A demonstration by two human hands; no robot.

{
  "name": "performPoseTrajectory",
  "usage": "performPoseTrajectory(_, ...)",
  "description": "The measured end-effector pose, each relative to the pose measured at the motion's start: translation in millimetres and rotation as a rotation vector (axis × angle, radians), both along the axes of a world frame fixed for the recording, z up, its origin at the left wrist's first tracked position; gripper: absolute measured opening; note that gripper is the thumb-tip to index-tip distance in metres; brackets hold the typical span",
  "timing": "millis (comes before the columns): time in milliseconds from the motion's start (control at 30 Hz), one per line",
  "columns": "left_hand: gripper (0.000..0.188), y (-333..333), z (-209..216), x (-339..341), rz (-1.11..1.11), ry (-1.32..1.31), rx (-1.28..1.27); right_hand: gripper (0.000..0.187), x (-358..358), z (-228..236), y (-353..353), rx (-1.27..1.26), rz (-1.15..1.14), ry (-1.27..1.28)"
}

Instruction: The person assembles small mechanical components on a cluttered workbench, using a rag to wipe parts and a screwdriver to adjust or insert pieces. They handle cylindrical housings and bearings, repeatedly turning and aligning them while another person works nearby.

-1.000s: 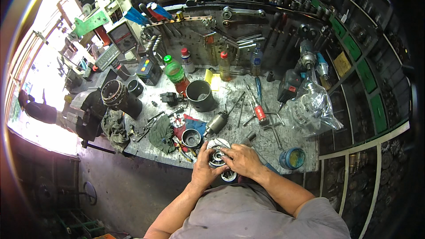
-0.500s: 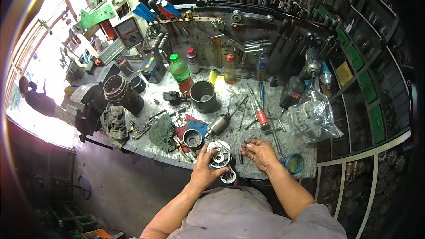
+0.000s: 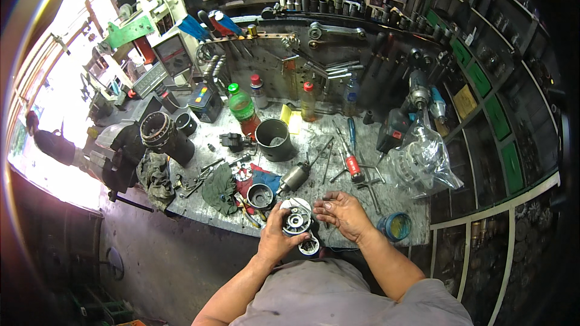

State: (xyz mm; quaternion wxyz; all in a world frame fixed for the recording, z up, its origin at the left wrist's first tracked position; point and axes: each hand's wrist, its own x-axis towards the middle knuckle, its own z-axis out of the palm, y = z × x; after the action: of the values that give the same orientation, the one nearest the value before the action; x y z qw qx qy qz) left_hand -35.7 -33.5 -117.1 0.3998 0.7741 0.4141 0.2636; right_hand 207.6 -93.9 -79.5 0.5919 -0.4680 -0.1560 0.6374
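My left hand (image 3: 275, 236) grips the rim of a round silver metal housing (image 3: 297, 220) at the bench's front edge, its thumb along the near side. The housing's open face, with ribs and a central ring, is turned up. A smaller round opening (image 3: 309, 246) with a white rim shows just below it. My right hand (image 3: 345, 214) is beside the housing's right edge, fingers curled toward the thumb; whatever they may hold is too small to make out. Beyond my hands are a dark metal ring cup (image 3: 260, 195) and a cylindrical motor armature (image 3: 295, 177).
On the metal workbench (image 3: 241, 124) stand a dark cylinder (image 3: 273, 140), a green-capped bottle (image 3: 241, 110) and a blue tub of grease (image 3: 396, 226). A red-handled screwdriver (image 3: 353, 166) lies near a bagged part (image 3: 423, 163). Rags (image 3: 220, 188) and a vise (image 3: 118, 151) are at left.
My right hand has moved left, closer to the housing, with its fingers by the rim. My left hand keeps its grip on the housing. The whole view has shifted slightly.
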Motion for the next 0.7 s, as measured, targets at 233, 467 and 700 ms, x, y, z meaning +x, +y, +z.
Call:
performPoseTrajectory(233, 0.096, -1, 0, 2, 0.029, 0.062, 0.018, 0.021, -2, -1, 14, -0.120, 0.047, -0.293)
performPoseTrajectory(467, 0.096, -1, -2, 0, 0.026, 0.051, 0.027, 0.019, 3, 0, 13, -0.032, -0.057, 0.054)
performPoseTrajectory(700, 0.095, -2, 4, 2, 0.025, 0.054, -0.014, 0.018, 7, -3, 9, -0.030, 0.015, 0.036)
